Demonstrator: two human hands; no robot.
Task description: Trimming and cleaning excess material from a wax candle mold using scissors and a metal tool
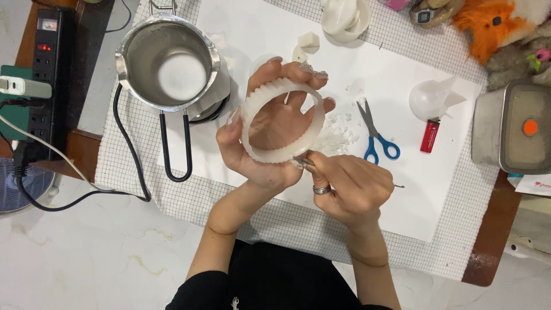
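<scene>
A: Holding the ribbed white ring (282, 121) in the left hand (261, 138), fingers wrapped around its rim, above the white sheet (402, 189).
B: Right hand (350, 186)?
A: Clenched on a thin metal tool (303, 162), tip touching the ring's lower edge. White shavings (338, 135) beside it, blue scissors (376, 135) nearby, steel pot (169, 60) to the left.

The small metal tool (304, 162) in the right hand (344, 186) is mostly hidden by the fingers; its kind cannot be told. At twelve o'clock a white mould (344, 20) is cut by the top edge, at one o'clock the orange plush toy (493, 26) likewise. At nine o'clock a fan (26, 183) leaves the frame.
</scene>
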